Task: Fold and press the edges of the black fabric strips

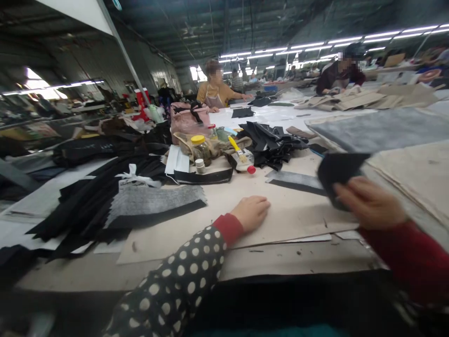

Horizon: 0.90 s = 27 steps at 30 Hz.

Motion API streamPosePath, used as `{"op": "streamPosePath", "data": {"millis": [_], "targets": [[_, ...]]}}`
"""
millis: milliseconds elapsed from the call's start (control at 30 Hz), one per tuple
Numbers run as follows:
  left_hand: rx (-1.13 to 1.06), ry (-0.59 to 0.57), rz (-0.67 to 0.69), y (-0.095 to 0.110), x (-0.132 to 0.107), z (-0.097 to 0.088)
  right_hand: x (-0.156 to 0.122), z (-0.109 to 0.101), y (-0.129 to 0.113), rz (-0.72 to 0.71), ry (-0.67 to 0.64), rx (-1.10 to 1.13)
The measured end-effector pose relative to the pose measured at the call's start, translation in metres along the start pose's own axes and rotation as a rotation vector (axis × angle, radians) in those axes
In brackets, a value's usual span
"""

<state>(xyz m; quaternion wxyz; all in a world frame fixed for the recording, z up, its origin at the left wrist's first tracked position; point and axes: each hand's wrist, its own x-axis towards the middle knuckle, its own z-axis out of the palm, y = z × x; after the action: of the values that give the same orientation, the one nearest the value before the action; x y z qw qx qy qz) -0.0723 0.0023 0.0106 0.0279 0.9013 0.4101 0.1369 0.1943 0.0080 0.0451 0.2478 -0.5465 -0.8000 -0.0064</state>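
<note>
My left hand (250, 213) lies flat on a beige board (196, 238), fingers stretched out, holding nothing I can see. Over the board's right end, my right hand (375, 201) pinches a black fabric piece (340, 173), slightly blurred. Just beyond and left of that hand lies a grey strip with a black edge (296, 181). A larger grey piece with a black border (157, 206) rests to the left of my left hand. Behind it, several long black fabric pieces (87, 196) are heaped.
Beyond the board stand a yellow-lidded jar (200, 150), a small white bottle (200, 166), a yellow-handled brush (237, 147) on a red-capped bottle (251, 169), and a black scrap pile (270, 142). A pink bag (189, 119) sits behind. Two people work farther back; grey sheets (382, 124) lie right.
</note>
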Motion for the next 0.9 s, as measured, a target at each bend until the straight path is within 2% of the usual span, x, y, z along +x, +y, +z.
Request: {"op": "streamPosePath", "data": {"millis": [67, 133, 200, 267, 333, 400, 500, 633, 767, 900], "targets": [[-0.013, -0.040, 0.010, -0.006, -0.031, -0.016, -0.002, 0.031, -0.031, -0.222, -0.095, 0.070], [-0.001, -0.062, -0.040, -0.018, -0.062, -0.032, -0.002, 0.058, -0.063, -0.415, -0.179, 0.074], [0.065, -0.037, -0.155, -0.035, -0.091, -0.047, -0.001, 0.076, -0.091, -0.491, -0.207, 0.018], [0.168, 0.031, -0.317, -0.053, -0.114, -0.058, 0.003, 0.082, -0.113, -0.524, -0.243, -0.028], [0.253, 0.034, -0.442, -0.068, -0.128, -0.065, 0.008, 0.081, -0.132, -0.539, -0.304, -0.072], [0.305, -0.025, -0.511, -0.076, -0.133, -0.067, 0.010, 0.077, -0.150, -0.547, -0.375, -0.099], [0.361, -0.114, -0.531, -0.078, -0.131, -0.065, 0.010, 0.067, -0.175, -0.558, -0.481, -0.078], [0.437, -0.145, -0.522, -0.076, -0.126, -0.061, 0.008, 0.042, -0.195, -0.601, -0.552, -0.077], [0.444, -0.114, -0.524, -0.079, -0.129, -0.059, 0.014, 0.022, -0.203, -0.665, -0.582, -0.077], [0.412, -0.006, -0.534, -0.078, -0.133, -0.055, 0.027, 0.030, -0.212, -0.724, -0.657, -0.105]]}}
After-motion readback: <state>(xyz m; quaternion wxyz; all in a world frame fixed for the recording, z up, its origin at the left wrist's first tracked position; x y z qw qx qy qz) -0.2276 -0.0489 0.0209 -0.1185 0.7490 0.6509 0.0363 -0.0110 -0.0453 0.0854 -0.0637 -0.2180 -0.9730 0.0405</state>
